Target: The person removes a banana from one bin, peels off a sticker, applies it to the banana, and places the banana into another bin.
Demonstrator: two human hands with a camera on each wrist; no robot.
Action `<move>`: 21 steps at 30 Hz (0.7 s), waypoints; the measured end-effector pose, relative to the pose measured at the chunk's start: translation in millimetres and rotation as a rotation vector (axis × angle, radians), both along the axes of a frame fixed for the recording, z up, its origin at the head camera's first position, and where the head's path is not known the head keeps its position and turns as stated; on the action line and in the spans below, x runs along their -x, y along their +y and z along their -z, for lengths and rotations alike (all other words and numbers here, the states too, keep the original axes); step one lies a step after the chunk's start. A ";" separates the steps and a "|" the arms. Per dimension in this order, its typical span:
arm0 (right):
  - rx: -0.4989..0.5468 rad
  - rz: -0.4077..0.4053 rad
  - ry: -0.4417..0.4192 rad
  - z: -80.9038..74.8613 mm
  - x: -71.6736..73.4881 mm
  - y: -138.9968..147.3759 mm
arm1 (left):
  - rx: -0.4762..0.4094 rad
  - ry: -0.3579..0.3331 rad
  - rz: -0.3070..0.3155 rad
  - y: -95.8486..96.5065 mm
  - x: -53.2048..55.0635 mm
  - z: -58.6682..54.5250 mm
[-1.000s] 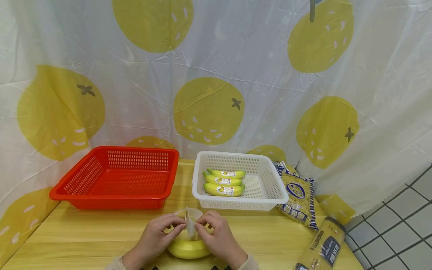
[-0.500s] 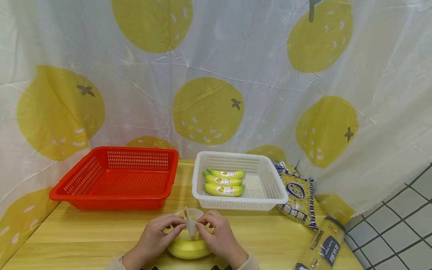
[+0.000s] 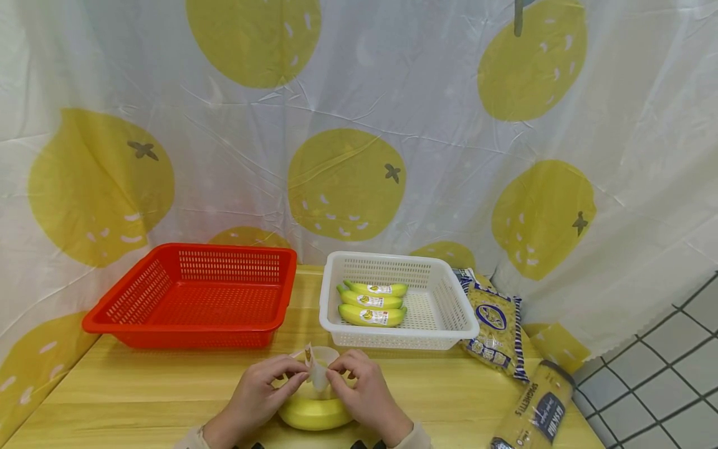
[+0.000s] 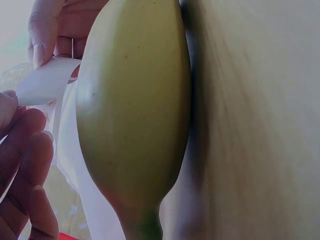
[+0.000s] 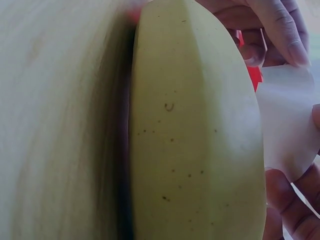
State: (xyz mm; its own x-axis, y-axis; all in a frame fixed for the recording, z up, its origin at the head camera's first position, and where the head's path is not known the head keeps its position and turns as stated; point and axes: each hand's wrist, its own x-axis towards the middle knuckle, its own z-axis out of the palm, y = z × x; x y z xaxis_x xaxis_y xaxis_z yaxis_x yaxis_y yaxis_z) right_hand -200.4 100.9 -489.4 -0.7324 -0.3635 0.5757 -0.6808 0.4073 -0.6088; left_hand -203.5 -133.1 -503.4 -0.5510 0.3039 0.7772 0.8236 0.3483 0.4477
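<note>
A yellow banana (image 3: 314,416) lies on the table close in front of the person, between the two hands. Just beyond it, a thin white label (image 3: 320,376) stands up, with a bit of print on its left flap. The left hand (image 3: 263,388) pinches the label's left side between thumb and forefinger, and the right hand (image 3: 364,388) pinches its right side. In the left wrist view the label (image 4: 45,82) bends between the fingertips beside the banana (image 4: 135,100). From the right wrist, the label's plain white face (image 5: 287,112) shows past the speckled banana (image 5: 195,130).
A red basket (image 3: 191,327) stands at the back left of the wood-patterned table (image 3: 140,386). To its right, a white basket (image 3: 392,340) holds three labelled bananas (image 3: 372,316). A pasta bag (image 3: 493,324) and a spaghetti pack (image 3: 533,411) lie at the right edge.
The label's upright part has opened out a little and curls slightly more to the right between the fingers. Both hands and the banana stay almost in place.
</note>
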 end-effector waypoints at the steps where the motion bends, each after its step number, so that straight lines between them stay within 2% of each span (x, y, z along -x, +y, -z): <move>1: -0.001 0.001 0.000 0.0 0.1 0.2 | 0.000 0.001 -0.002 0.0 0.1 0.0; 21: -0.008 0.017 -0.031 1.0 1.7 2.4 | 0.000 -0.011 -0.013 -2.9 1.4 0.1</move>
State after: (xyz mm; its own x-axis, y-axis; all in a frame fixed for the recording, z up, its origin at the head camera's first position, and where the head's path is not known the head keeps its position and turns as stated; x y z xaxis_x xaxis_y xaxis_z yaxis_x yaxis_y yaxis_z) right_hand -202.1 103.3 -490.4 -0.7559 -0.3554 0.5498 -0.6546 0.4234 -0.6263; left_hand -204.9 -136.1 -503.5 -0.5639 0.2966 0.7707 0.8136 0.3594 0.4570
